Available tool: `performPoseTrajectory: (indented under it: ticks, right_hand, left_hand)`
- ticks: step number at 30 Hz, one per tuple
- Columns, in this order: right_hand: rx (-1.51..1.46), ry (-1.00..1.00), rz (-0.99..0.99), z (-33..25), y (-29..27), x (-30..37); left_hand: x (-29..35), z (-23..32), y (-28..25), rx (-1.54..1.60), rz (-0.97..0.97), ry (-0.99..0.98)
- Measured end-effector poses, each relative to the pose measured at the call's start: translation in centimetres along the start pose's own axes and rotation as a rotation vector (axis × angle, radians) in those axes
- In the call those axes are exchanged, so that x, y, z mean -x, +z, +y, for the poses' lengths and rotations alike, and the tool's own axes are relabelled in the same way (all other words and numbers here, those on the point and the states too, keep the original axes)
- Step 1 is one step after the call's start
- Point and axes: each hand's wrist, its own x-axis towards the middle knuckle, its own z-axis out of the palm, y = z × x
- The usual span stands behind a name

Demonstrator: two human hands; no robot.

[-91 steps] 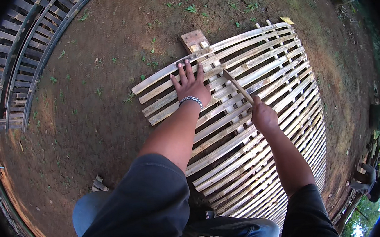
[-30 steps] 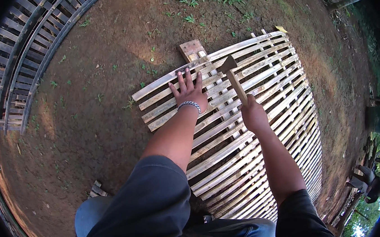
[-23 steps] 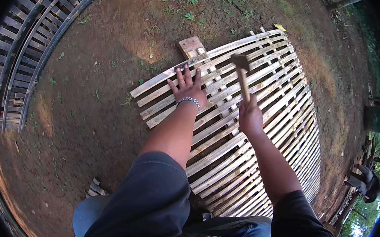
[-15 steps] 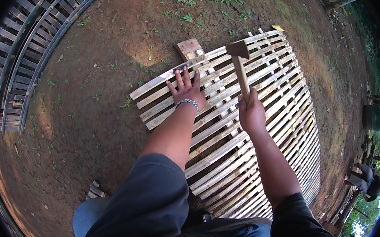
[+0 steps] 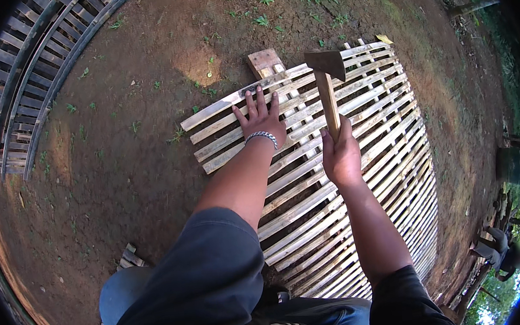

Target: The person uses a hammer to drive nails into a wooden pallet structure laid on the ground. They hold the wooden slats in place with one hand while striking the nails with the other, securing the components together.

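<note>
A panel of pale bamboo slats (image 5: 355,114) lies over the ground, its slats crossed by thinner strips underneath. My left hand (image 5: 262,118) rests on the slats near the panel's upper left end, fingers spread. A chain bracelet circles that wrist. My right hand (image 5: 341,155) is wrapped round the wooden handle of a hatchet (image 5: 327,98), held upright above the slats. The dark metal head is at the top, to the right of my left hand. A wooden board (image 5: 263,61) sticks out from beneath the panel's far edge.
Dark slatted frames (image 5: 36,77) stand at the upper left. Short wood pieces (image 5: 131,255) lie by my left knee (image 5: 123,292). A yellow leaf (image 5: 384,39) sits at the panel's far corner. Another person (image 5: 496,250) is at the far right, below a green container (image 5: 514,166).
The hatchet head has come up slightly and looks larger, tilted a little differently. My left hand stays spread on the slats. The whole view has shifted slightly.
</note>
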Motion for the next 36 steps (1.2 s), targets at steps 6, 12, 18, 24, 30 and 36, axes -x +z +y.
performPoseTrajectory:
  ticks: [6, 12, 18, 24, 30, 36]
  right_hand:
    - [0.449, 0.241, -0.487, 4.2, 1.6, -0.1]
    - [0.100, 0.049, -0.160, -0.9, -1.8, -2.4]
    - [0.397, 0.155, -0.451, -0.5, -1.9, -2.4]
    - [0.278, -0.023, -0.346, -3.3, -4.4, -4.0]
    - [0.356, 0.029, -0.407, 2.5, -1.3, -1.5]
    - [0.128, 0.022, -0.220, -0.8, -2.0, -0.6]
  left_hand:
    - [-0.2, 0.3, -0.8, 0.014, -0.025, 0.017]
    - [-0.3, -0.1, -0.3, -0.004, -0.042, 0.002]
    - [-0.3, 0.5, -0.3, 0.017, -0.052, 0.016]
    - [-0.4, -0.8, 0.4, 0.004, 0.001, 0.007]
    - [-0.6, 0.4, -0.4, 0.012, -0.022, 0.026]
    - [-0.3, -0.8, 0.0, 0.025, -0.026, 0.013]
